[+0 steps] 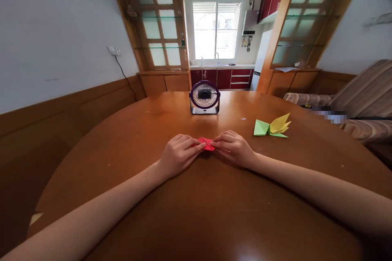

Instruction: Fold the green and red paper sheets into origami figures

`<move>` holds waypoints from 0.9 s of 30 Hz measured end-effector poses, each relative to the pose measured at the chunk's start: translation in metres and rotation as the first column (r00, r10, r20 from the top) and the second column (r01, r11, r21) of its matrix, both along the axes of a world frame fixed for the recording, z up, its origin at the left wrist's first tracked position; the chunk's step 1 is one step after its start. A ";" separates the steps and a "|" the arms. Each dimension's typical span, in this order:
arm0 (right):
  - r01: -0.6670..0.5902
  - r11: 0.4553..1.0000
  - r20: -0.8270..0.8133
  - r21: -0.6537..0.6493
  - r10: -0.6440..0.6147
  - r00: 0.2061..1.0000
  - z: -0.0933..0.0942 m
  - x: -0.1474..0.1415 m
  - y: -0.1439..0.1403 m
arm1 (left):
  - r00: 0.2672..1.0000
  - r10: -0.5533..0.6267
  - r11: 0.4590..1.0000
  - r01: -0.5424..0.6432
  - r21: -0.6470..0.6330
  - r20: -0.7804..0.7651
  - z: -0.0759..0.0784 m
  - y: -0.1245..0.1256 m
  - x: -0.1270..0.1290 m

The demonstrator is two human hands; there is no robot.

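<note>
A small piece of folded red paper [207,143] is held between my two hands, just above or on the brown table. My left hand [180,151] pinches its left end with thumb and fingers. On the opposite side, my right hand [234,147] grips the right end the same way. A diagonal crease or edge runs across the paper's visible face. Fingertips cover both of its ends, and I cannot tell whether it touches the tabletop.
Beyond my hands a small purple desk fan [204,96] stands on the wooden table [137,130]. Folded green and yellow paper [272,126] lies to the right. A striped armchair [364,94] is at the far right, and a black cord [124,74] hangs from a wall socket.
</note>
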State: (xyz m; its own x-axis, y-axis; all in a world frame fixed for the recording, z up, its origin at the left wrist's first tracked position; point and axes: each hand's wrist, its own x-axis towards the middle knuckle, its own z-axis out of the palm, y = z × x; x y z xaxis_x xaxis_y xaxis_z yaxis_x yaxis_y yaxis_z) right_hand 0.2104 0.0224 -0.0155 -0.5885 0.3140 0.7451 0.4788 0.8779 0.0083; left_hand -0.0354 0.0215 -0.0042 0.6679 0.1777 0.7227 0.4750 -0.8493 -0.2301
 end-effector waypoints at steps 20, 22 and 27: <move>-0.178 0.960 -0.299 -0.216 0.109 0.948 0.001 0.015 0.001 | 0.907 -0.041 0.936 0.182 -0.302 0.419 -0.001 -0.002 -0.004; -0.163 0.950 -0.339 -0.265 0.066 0.938 0.000 0.018 0.003 | 0.899 -0.014 0.915 0.187 -0.357 0.437 -0.001 -0.002 -0.005; -0.157 0.893 -0.415 -0.421 -0.036 0.909 0.000 0.023 0.008 | 0.869 0.161 0.825 0.142 -0.547 0.468 -0.006 0.006 -0.008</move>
State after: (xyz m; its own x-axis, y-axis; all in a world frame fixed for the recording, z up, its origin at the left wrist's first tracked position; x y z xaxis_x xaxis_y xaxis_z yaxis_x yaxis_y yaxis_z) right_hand 0.2336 0.0303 -0.0155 -0.2968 0.6354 0.7129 0.3007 0.7707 -0.5617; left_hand -0.0431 0.0270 -0.0102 0.2625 0.6458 0.7170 0.4016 -0.7487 0.5274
